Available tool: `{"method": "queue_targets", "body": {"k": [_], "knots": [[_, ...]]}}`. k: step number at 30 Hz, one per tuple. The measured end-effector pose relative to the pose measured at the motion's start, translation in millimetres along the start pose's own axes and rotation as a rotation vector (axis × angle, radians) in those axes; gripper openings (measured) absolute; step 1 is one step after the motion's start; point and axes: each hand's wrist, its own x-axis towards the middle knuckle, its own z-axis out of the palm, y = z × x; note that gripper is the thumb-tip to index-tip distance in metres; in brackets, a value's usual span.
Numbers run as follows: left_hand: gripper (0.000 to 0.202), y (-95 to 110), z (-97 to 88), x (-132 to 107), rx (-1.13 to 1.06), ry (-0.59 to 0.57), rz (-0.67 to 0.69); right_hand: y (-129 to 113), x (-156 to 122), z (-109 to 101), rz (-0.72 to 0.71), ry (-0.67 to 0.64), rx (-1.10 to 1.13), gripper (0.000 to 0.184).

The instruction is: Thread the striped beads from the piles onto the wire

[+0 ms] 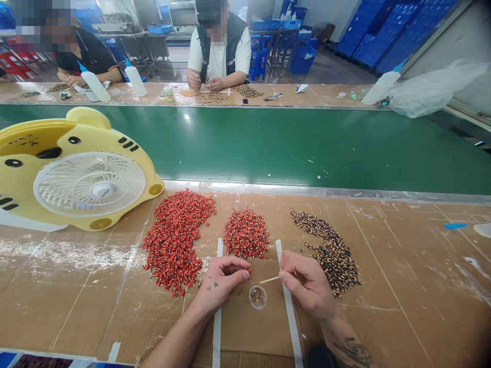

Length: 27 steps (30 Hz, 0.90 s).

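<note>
Left hand: pinching a red bead
Right hand: pinching a wooden stick
Clear dish: sitting at the left hand's four o'clock

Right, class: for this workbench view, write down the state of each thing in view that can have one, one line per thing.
Left hand, pinching a red bead
Right hand, holding a thin wooden stick
Small clear cup, upright on cardboard
Red beads, heaped in two piles
Speckled dark beads, spread in a long heap
Yellow fan, leaning back; running or not, cannot tell
</note>
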Motion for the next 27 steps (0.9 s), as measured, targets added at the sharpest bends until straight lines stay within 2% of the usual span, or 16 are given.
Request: {"method": "queue_targets", "body": {"k": [3,5,10,12,14,17,22,27], "knots": [[0.013,-0.6,0.4,-0.4,-0.051,0.008,0.021,-1.7,3.9,-2.5,0.071,-0.263,-0.141,0.035],[0.013,-1.3,0.7,-1.0,-0.084,0.009,0.058,-2.2,5.0,-3.2,0.127,-0.336,-0.228,0.038],[0.016,0.6,1.4,-9.7,-0.212,-0.049,0.177,-10.7,11.2,-5.5,0.185,-0.146,-0.288,0.036],[0.018,2.1,1.4,-20.8,-0.274,-0.063,0.203,-22.1,18.0,-0.4,0.150,-0.167,-0.282,0.028],[0.019,0.9,-0.9,-38.0,-0.309,-0.078,0.217,-36.9,25.8,12.5,0.071,-0.244,-0.271,0.022],[0.016,-10.7,-13.2,-71.3,-0.279,-0.075,0.236,-58.9,36.7,44.7,-0.027,-0.363,-0.290,0.020],[0.013,-45.9,-50.5,-120.7,-0.218,0.098,0.245,-81.3,52.4,100.4,-0.104,-0.525,-0.452,0.023],[0.017,-62.3,-72.4,-139.9,-0.201,0.267,0.244,-82.1,62.7,128.5,-0.167,-0.635,-0.561,0.027]]}}
